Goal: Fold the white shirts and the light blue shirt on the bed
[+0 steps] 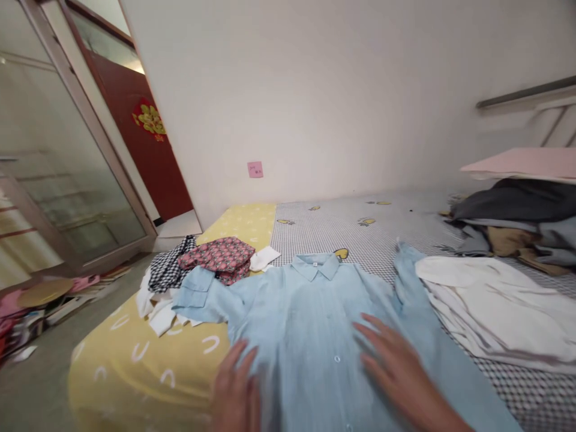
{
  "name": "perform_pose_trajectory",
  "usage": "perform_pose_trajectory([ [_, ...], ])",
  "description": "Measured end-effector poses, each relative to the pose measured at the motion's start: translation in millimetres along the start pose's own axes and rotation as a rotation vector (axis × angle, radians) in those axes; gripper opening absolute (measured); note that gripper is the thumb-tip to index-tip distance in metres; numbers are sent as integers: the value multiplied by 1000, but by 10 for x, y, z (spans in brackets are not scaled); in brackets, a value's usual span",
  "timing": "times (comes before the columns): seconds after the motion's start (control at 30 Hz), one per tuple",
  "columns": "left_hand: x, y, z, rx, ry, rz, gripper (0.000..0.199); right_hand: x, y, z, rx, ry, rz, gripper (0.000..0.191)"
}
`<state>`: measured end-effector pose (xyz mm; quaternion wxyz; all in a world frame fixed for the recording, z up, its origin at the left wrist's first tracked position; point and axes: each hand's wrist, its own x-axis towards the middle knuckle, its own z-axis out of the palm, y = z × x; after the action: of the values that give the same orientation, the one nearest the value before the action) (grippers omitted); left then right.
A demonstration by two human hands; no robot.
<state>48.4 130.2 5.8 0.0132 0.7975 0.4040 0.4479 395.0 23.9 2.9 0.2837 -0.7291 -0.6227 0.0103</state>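
Both of our hands lie open and wide, holding nothing. The left hand [236,387] is blurred, with its fingers spread at the shirt's edge nearest the yellow sheet, and the right hand [391,366] has its fingers fanned across the shirt front just beside a button [337,359]. The light blue shirt [306,306] lies face up and spread out near the bed's front edge, its collar [315,267] toward the far wall. We judge that flat palms and spread fingers suit this cloth best, pressing it evenly without pinching up folds. The shirt's left sleeve [193,294] reaches toward a small heap by the bed's left edge: a checked cloth [168,264], a red patterned cloth [216,258] and a white cloth [153,306]. Its right sleeve [409,282] rises against a folded white garment [495,306] near the right edge. We find no basket or box here; the bed [135,360] carries everything. Farther right, a heap of dark clothes [517,204] sits under a pink board [526,163], and books [67,306] are stacked on the floor beyond the left edge.
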Motion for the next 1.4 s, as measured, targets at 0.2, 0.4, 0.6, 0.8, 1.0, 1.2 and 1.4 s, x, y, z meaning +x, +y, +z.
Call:
perform_pose_trajectory([
  [0.2,893,52,1173,392,-625,127,49,786,-502,768,-146,-245,185,58],
  [0.4,1224,-766,1418,664,-647,-196,54,1028,453,622,-328,-149,311,53],
  [0.6,1463,-906,1583,698,-628,-248,57,1525,1000,607,-468,-121,465,54],
  [0.8,1457,-886,1565,717,-575,-211,57,1794,1313,603,-465,-116,615,61],
  [1.0,1451,-824,1558,710,-559,-225,57,1906,1301,450,-383,-131,703,64],
  [1.2,1404,-839,1574,670,-480,-208,55,1557,543,353,-490,74,325,64],
  [1.4,1371,-862,1570,600,-438,-197,55,715,146,783,-267,-221,86,55],
])
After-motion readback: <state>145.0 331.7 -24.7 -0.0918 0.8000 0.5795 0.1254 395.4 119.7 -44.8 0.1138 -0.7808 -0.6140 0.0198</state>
